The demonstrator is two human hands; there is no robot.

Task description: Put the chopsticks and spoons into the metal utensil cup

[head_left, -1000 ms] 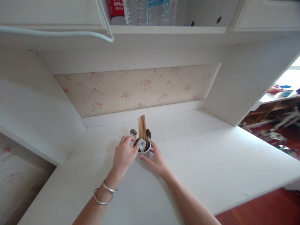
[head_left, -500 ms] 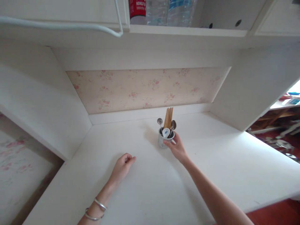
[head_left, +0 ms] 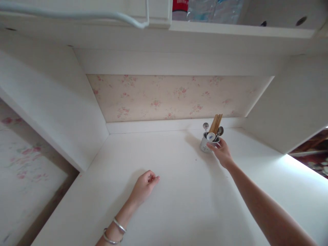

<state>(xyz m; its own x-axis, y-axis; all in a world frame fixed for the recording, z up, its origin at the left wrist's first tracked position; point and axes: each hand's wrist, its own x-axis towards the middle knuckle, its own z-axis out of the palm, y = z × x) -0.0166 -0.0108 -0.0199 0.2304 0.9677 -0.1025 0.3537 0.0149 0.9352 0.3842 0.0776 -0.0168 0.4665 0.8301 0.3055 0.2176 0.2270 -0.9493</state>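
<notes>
My right hand (head_left: pixel 222 152) grips a pale utensil holder (head_left: pixel 205 147) with small holes in its side, fingers round its right side and thumb at the front. In the holder stand several wooden chopsticks (head_left: pixel 215 123), a small metal ladle (head_left: pixel 205 126), a metal spoon (head_left: pixel 220 131) and a white spoon with a blue mark (head_left: pixel 211 136). The holder is near the back right of the white tabletop (head_left: pixel 164 150); whether its base touches is hard to tell. My left hand (head_left: pixel 145 184) is loosely curled over the tabletop, with nothing visible in it.
Along the back runs a low white ledge (head_left: pixel 153 126) below floral wallpaper (head_left: pixel 166 99). White side panels (head_left: pixel 276 102) bound the space. Overhead, a shelf (head_left: pixel 230 28) bears a red-labelled bottle (head_left: pixel 180 7) and clear bottles (head_left: pixel 202 10). A white cable (head_left: pixel 77 14) hangs at upper left.
My right hand has moved the utensil holder rightward and slightly back, toward the right corner. My left hand stays curled. The view has turned a little to the left.
</notes>
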